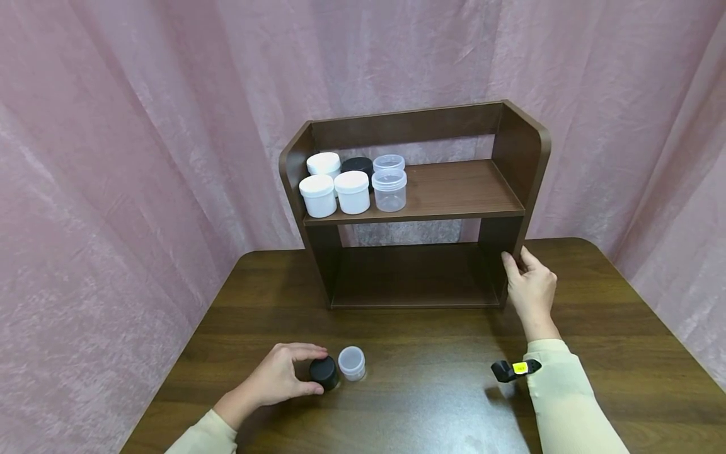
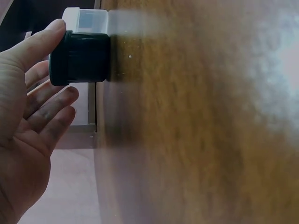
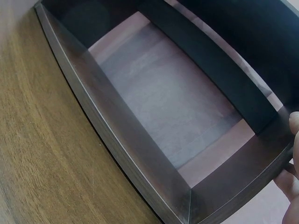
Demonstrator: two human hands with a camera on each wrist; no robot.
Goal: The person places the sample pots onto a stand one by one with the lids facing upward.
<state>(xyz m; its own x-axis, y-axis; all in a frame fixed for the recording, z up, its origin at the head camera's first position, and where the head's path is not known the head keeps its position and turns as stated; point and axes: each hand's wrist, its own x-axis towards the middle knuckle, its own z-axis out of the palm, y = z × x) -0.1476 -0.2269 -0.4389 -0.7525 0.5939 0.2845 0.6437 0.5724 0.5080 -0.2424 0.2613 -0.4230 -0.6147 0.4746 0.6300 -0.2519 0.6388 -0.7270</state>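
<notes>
My left hand (image 1: 278, 376) reaches round a small jar with a black lid (image 1: 324, 372), thumb on one side and fingertips on the other. In the left wrist view this black jar (image 2: 81, 58) stands on the table, the thumb (image 2: 44, 39) at its lid and the other fingers spread loosely beyond. Right beside it stands a small translucent jar (image 1: 352, 364). My right hand (image 1: 532, 290) grips the lower right side panel of a dark brown two-tier shelf (image 1: 416, 214), thumb in front and fingers behind. The right wrist view shows this panel (image 3: 243, 179) with fingertips at its edge.
On the upper tier's left half stand several jars: white ones (image 1: 353, 195), a black one (image 1: 357, 165) and translucent ones (image 1: 389, 195). The shelf stands at the back of the brown wooden table (image 1: 420, 378). Pink curtains (image 1: 170, 157) hang behind. A black wrist device (image 1: 515, 369) sits at my right sleeve.
</notes>
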